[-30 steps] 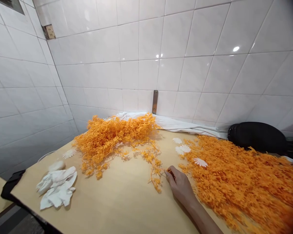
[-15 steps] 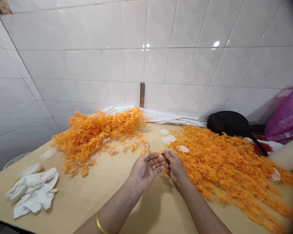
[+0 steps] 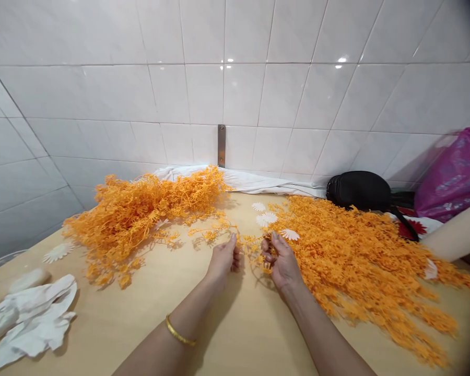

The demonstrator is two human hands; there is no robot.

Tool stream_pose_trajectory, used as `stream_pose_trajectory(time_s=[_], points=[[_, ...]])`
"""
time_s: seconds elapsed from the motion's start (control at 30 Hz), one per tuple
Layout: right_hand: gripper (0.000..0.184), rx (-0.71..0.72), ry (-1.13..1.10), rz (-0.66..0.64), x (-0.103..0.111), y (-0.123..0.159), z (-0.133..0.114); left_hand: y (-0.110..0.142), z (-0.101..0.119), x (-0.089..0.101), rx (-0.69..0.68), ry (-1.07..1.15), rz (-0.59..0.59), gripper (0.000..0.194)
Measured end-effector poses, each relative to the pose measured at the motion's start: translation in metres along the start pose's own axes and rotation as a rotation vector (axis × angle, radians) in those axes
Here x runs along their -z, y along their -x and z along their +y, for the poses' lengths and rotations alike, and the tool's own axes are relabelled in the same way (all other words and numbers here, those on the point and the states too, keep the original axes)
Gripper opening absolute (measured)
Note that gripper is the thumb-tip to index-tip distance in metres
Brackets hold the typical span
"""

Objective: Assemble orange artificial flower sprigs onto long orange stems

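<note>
I am pinching an orange sprig [image 3: 254, 248] in my right hand [image 3: 282, 262] mid-worktop [image 3: 149, 334], between the left heap [image 3: 141, 214] and the right heap [image 3: 360, 261]. My left hand [image 3: 222, 259] is curling just beside it, and I cannot tell whether it is gripping.
</note>
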State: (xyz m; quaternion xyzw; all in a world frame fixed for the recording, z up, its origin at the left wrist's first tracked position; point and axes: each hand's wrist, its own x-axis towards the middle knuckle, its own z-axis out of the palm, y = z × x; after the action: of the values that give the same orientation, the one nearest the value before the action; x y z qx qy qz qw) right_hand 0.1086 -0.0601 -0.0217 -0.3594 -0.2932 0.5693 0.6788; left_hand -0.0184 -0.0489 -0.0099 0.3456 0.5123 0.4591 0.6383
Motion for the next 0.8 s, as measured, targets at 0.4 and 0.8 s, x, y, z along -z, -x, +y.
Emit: stream_pose_trajectory(time_s=[0.4, 0.8], points=[[0.027, 0.080, 0.554, -0.111, -0.007, 0.009, 0.020, -0.023, -0.012, 0.007, 0.087, 0.508, -0.045, 0.012], [0.026, 0.510, 0.845, 0.095, -0.023, 0.035, 0.000, -0.018, -0.013, 0.009, -0.005, 0.501, -0.148, 0.007]])
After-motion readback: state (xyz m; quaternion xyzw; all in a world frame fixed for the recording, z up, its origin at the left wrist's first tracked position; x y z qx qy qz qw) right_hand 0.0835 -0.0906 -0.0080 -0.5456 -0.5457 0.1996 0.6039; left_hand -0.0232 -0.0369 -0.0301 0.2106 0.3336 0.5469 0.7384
